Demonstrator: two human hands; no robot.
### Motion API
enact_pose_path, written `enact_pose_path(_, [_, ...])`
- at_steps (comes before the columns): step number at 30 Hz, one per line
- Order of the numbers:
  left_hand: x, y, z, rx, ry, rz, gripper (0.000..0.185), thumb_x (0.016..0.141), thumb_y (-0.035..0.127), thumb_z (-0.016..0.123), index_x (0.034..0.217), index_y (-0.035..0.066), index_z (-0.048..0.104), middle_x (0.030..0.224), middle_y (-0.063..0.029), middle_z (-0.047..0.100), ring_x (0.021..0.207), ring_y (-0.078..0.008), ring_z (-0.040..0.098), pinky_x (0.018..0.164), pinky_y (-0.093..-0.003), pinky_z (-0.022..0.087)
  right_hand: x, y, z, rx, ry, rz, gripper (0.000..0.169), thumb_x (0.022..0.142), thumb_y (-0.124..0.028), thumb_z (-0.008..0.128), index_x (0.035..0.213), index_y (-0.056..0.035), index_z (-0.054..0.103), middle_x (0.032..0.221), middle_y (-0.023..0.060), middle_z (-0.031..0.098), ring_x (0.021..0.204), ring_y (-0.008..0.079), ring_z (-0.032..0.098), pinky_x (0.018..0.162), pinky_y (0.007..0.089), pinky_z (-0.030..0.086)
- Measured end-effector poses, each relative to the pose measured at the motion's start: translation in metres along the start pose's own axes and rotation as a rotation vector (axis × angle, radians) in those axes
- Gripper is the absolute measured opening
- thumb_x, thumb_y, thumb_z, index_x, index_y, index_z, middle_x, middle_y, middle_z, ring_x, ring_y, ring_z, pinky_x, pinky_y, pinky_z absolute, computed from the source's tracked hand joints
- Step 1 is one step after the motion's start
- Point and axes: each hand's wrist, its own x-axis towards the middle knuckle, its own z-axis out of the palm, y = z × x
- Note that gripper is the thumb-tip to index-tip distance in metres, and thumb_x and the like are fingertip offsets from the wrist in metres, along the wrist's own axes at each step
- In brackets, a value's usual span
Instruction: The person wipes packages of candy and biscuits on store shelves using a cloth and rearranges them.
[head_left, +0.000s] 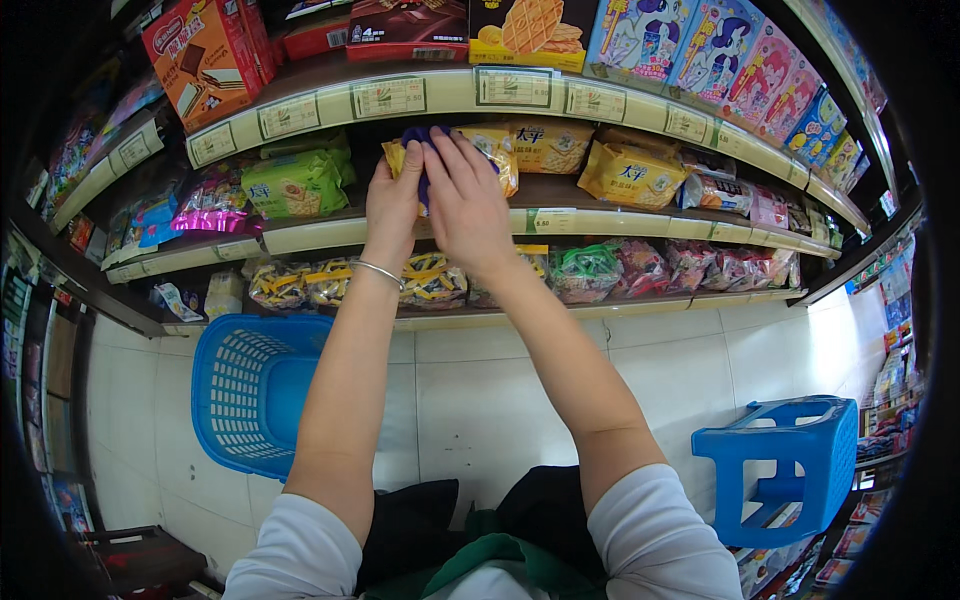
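Both of my hands are at the middle shelf, over a yellow cracker packet (489, 140). My left hand (393, 196) grips the packet's left side, with the thumb along its front. A purple cloth (417, 136) lies against the packet, bunched under the fingers of my right hand (466, 201), which presses it there. My hands hide much of the packet and cloth. Just right of them stands another yellow cracker packet (553, 146), with a further yellow packet (632, 175) beyond it. Green cracker packets (294, 182) stand to the left.
Boxed biscuits (527, 31) line the upper shelf, whose price-tag rail (450, 91) juts out close above my hands. Bagged sweets (585, 271) fill the bottom shelf. On the tiled floor (487, 382) stand a blue plastic basket (201, 390) at left and a blue plastic stool (832, 469) at right.
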Motion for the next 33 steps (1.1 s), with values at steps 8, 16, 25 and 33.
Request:
enact_pose_path(8, [-0.007, 0.012, 0.009, 0.099, -0.178, -0.047, 0.056, 0.080, 0.021, 0.085, 0.123, 0.000, 0.056, 0.115, -0.0074, 0.066, 0.101, -0.0151, 0.064, 0.088, -0.0290, 0.052, -0.008, 0.066, -0.020, 0.016, 0.223, 0.260, 0.036, 0.090, -0.001, 0.057, 0.126, -0.0025, 0.060, 0.124, 0.0210, 0.057, 0.114, 0.0397, 0.056, 0.098, 0.0414, 0.046])
enact_pose_path(16, [-0.017, 0.025, 0.013, 0.334, -0.329, 0.139, 0.053, 0.078, 0.000, 0.079, 0.126, 0.003, 0.056, 0.114, -0.0029, 0.063, 0.102, -0.0100, 0.057, 0.090, -0.0258, 0.049, 0.038, 0.005, -0.043, 0.090, 0.089, -0.026, 0.019, 0.080, -0.010, 0.065, 0.098, -0.0079, 0.068, 0.097, 0.0063, 0.064, 0.091, 0.0281, 0.061, 0.080, 0.0391, 0.050])
enact_pose_path(25, [-0.017, 0.021, 0.006, 0.307, -0.478, 0.160, 0.057, 0.075, -0.005, 0.080, 0.126, 0.007, 0.058, 0.117, -0.0024, 0.062, 0.105, -0.0132, 0.058, 0.095, -0.0278, 0.049, 0.031, 0.034, -0.060, -0.123, -0.049, 0.264, 0.022, 0.089, -0.028, 0.064, 0.101, -0.0096, 0.067, 0.086, 0.0131, 0.065, 0.079, 0.0340, 0.064, 0.068, 0.0444, 0.052])
enact_pose_path(33, [-0.018, 0.021, 0.001, 0.115, -0.441, 0.024, 0.053, 0.082, -0.002, 0.076, 0.130, 0.009, 0.057, 0.119, -0.0001, 0.062, 0.111, -0.0115, 0.057, 0.096, -0.0257, 0.048, 0.027, 0.068, -0.072, 0.413, -0.026, 0.705, 0.035, 0.090, -0.026, 0.067, 0.117, -0.0025, 0.067, 0.101, 0.0178, 0.070, 0.086, 0.0246, 0.066, 0.077, 0.0322, 0.051])
